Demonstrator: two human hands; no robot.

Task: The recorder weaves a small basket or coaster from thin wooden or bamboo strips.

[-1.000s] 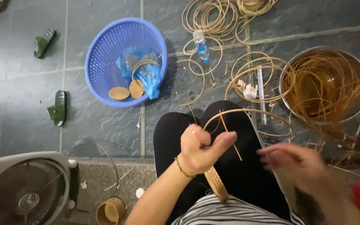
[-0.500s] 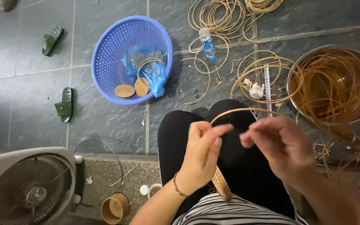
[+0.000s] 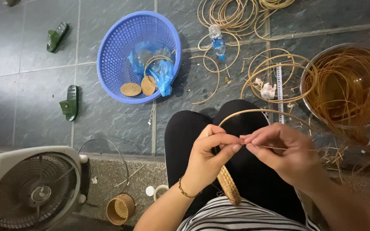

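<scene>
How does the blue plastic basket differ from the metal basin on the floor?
The blue plastic basket has perforated walls and holds woven discs and a blue bag. The metal basin has solid shiny walls and holds loose rattan strands. The basket lies fully in view; the basin is cut by the right edge. Both are round and open.

Thin tan rattan strip [image 3: 262,112] — arched, pinched
</scene>
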